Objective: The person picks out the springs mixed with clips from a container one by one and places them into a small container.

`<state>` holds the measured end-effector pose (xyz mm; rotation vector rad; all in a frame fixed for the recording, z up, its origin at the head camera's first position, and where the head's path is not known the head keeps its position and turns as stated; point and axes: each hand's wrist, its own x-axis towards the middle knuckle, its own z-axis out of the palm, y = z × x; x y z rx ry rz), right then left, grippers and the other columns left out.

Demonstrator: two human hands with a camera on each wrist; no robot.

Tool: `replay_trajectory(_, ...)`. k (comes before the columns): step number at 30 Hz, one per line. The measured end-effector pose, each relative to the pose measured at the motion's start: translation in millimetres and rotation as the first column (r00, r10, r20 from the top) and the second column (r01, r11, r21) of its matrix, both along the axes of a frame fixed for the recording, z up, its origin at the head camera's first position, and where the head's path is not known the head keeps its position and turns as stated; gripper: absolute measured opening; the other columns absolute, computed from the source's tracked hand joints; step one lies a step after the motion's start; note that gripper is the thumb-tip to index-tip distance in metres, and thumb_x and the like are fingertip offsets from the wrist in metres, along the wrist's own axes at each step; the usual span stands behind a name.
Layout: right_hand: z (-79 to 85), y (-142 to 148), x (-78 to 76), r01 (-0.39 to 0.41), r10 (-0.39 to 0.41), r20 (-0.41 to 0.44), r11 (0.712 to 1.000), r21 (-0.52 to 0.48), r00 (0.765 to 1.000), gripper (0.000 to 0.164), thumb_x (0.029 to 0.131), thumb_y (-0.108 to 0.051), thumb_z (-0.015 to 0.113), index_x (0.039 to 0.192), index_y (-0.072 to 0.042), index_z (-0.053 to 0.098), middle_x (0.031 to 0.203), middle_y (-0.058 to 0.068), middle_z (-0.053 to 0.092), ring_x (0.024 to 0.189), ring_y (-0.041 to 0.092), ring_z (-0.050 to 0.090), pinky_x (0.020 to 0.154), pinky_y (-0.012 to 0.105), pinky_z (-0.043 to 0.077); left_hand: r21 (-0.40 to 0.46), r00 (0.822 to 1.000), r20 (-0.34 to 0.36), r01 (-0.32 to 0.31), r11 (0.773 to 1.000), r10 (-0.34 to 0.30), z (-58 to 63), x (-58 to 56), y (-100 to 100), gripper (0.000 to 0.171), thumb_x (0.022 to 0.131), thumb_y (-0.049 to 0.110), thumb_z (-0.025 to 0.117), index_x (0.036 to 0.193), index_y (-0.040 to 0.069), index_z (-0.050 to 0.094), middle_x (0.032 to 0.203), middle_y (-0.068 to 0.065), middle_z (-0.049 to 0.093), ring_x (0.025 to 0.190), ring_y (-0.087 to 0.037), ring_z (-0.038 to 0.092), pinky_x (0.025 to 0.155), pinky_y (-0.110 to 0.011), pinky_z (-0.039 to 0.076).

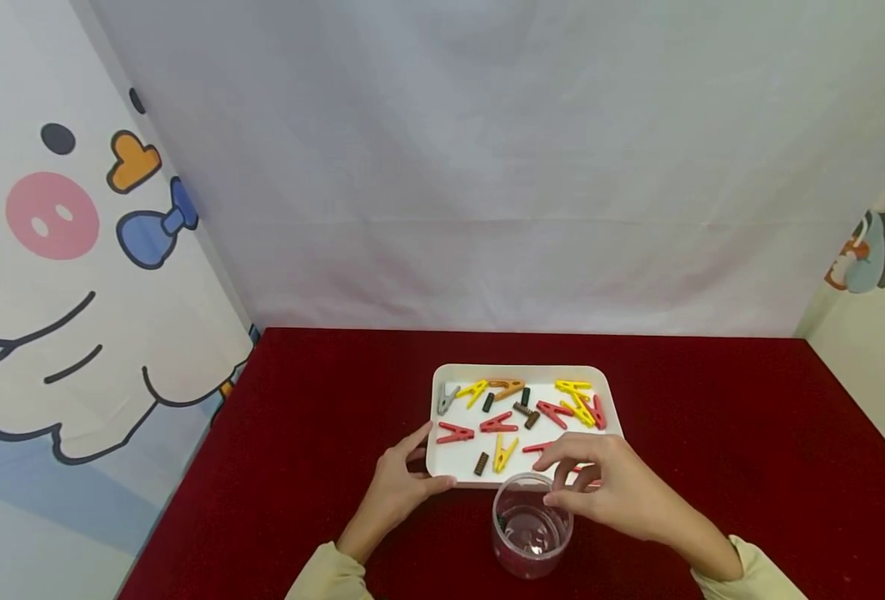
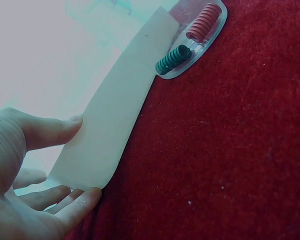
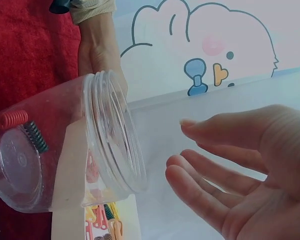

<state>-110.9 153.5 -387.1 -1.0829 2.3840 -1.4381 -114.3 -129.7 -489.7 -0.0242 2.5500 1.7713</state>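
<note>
Above the jar, fingers apart

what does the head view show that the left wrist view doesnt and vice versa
Only the head view shows the right hand, at the rim of the jar, plus the coloured clips and loose springs on the tray, and cartoon figures.

Only the left wrist view clearly shows the red spring and the coils of the green spring inside the jar; I cannot make these out from the head.

Both share the left hand at the tray, the tray itself, the jar and the red cloth.
</note>
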Motion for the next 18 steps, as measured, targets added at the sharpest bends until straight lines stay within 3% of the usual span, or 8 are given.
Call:
replay_trajectory(9, -3.1, 0.1, -7.8, 0.079, -0.079, -0.056, 0.997, -0.001, 0.995, 0.023, 0.076, -0.008, 0.078, 0.097, -0.012, 0.070, 0.089, -0.004, 0.067, 0.072, 0.009, 0.063, 0.058, 0.027, 0.054, -0.001, 1.000, 0.006, -0.005, 1.000, 0.005, -0.1, 0.3, -0.2, 0.086, 0.068, 0.007, 0.085, 0.142, 0.004, 0.043, 0.130, -0.026, 0.050, 0.099, -0.031, 0.062, 0.076, -0.034, 0.054)
replay_trajectory(18, -4.7, -0.5, -14.7, 0.109, -0.109, -0.036, 0.994, 0.021, 0.993, 0.021, 0.077, -0.013, 0.079, 0.096, -0.013, 0.070, 0.086, -0.002, 0.067, 0.071, 0.009, 0.062, 0.060, 0.027, 0.054, 0.003, 1.000, -0.010, -0.005, 1.000, 0.005, -0.4, 0.9, -0.8, 0.086, 0.067, 0.008, 0.086, 0.142, 0.004, 0.042, 0.131, -0.025, 0.050, 0.103, -0.033, 0.060, 0.077, -0.035, 0.054)
